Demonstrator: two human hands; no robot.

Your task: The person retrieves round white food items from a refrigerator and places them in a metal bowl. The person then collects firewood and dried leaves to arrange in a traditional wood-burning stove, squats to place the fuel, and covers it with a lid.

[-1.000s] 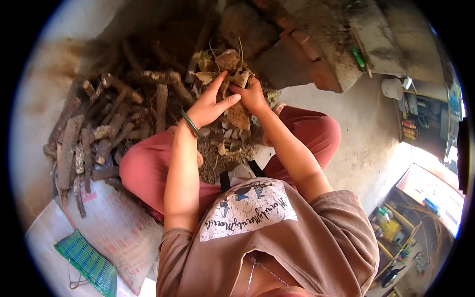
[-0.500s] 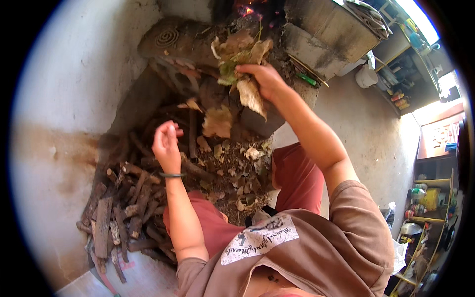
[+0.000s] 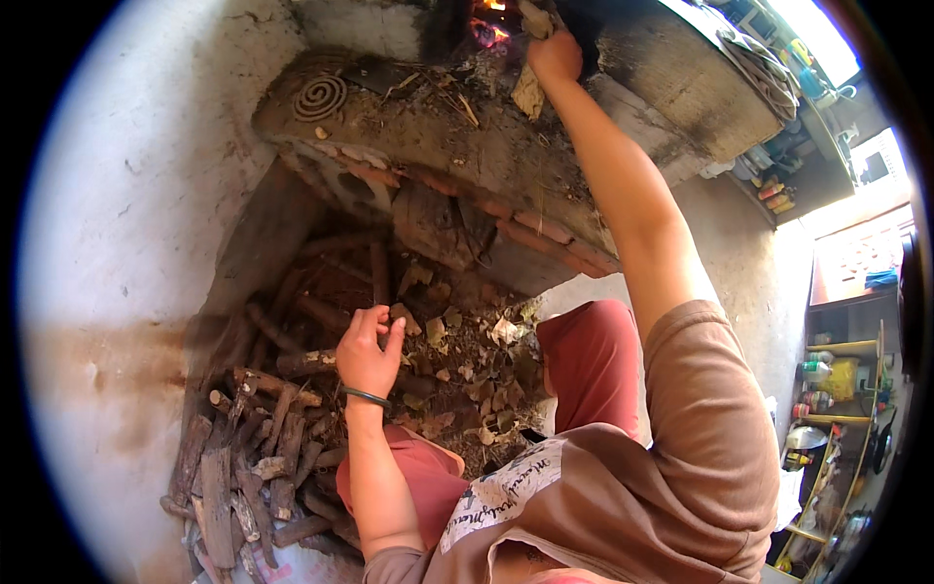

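My right hand (image 3: 556, 60) is stretched far forward to the opening of a stove, closed on dry leaves (image 3: 528, 95). One tan piece hangs below the fingers, and another sticks out past them toward the fire. Orange flames (image 3: 489, 34) burn just left of that hand. Over the leaf litter my left hand (image 3: 370, 348) hovers with nothing in it, its fingers loosely bent and the thumb apart. Loose dry leaves (image 3: 484, 375) cover the ground beside it.
Cut firewood (image 3: 218, 496) lies heaped at the lower left, against a pale wall (image 3: 126, 214). A brick-edged earthen ledge (image 3: 389, 146) fronts the stove, with a grey spiral coil (image 3: 319, 97) on it. Shelves with jars (image 3: 815, 372) stand at the right.
My right hand has moved forward with the leaves, from above the ledge to beside the fire. My left hand has shifted slightly right and nearer to me, fingers more spread.
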